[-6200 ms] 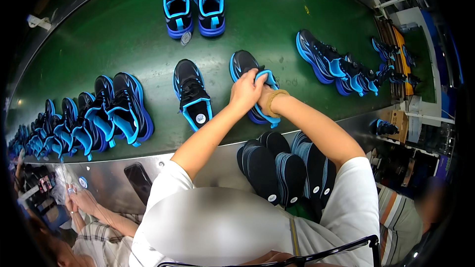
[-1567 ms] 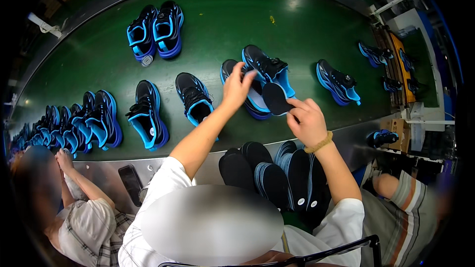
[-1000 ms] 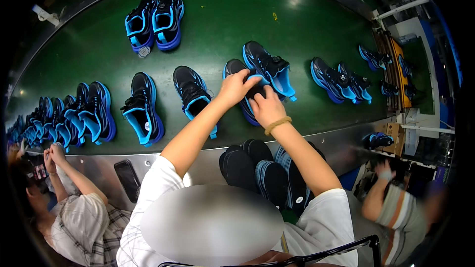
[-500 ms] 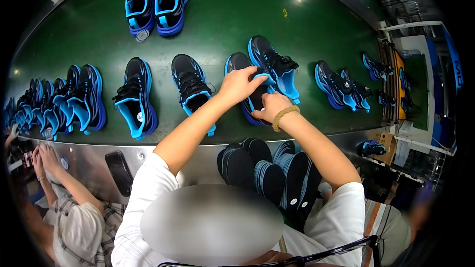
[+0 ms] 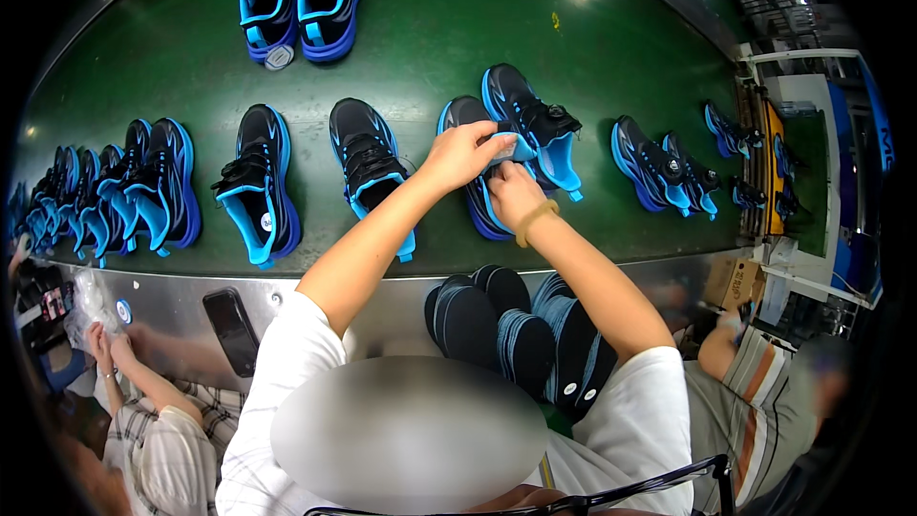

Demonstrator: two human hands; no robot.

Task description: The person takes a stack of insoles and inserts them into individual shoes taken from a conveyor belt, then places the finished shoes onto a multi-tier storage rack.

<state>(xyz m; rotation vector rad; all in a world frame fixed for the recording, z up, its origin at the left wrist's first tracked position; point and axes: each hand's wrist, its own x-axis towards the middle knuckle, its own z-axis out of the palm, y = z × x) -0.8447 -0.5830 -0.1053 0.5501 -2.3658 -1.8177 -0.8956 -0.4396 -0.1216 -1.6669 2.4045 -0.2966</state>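
A black and blue sneaker (image 5: 465, 112) lies on the green surface in front of me, toe pointing away. My left hand (image 5: 464, 157) is closed on the light-blue-edged tongue of this sneaker, pinching it up between thumb and fingers. At its opening is my right hand (image 5: 519, 194), fingers curled and partly hidden inside; what they grip does not show. A second sneaker (image 5: 530, 119) with a round dial on its tongue rests against the far right side of the first. Left of my hands sits another sneaker (image 5: 366, 153), partly behind my left forearm.
Stacked black and blue insoles (image 5: 521, 344) lie by my body. A phone (image 5: 229, 330) rests on the metal edge (image 5: 315, 325). More sneakers stand on the green belt (image 5: 430, 29), to the left, far side and right. Co-workers' hands (image 5: 110, 349) and an arm (image 5: 721, 344) show at both sides.
My right hand has shifted up and left into the sneaker's opening; the dark insole seen there before is now hidden. My left hand still holds the tongue. A co-worker's arm has appeared at right.
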